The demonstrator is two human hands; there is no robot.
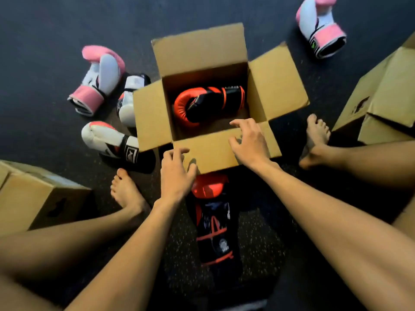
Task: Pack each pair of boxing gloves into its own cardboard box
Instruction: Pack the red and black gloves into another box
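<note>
glove (pixel 186 106): lay in the box (pixel 199 50), just beyond the fingers.
left hand (pixel 176 173): loosely spread over near flap (pixel 213 151), empty.
right hand (pixel 249 142): spread likewise, empty.

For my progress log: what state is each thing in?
Centre box: open, one glove inside.
Boxed red glove: on its side.
Second red glove: on floor.
Left pink glove: on floor.
Far pink glove: on floor.
Near white glove: on floor.
Other white glove: partly behind box.
Left box: closed.
Right hand: fingers spread on near flap.
Left hand: at flap corner, grip unclear.
</note>
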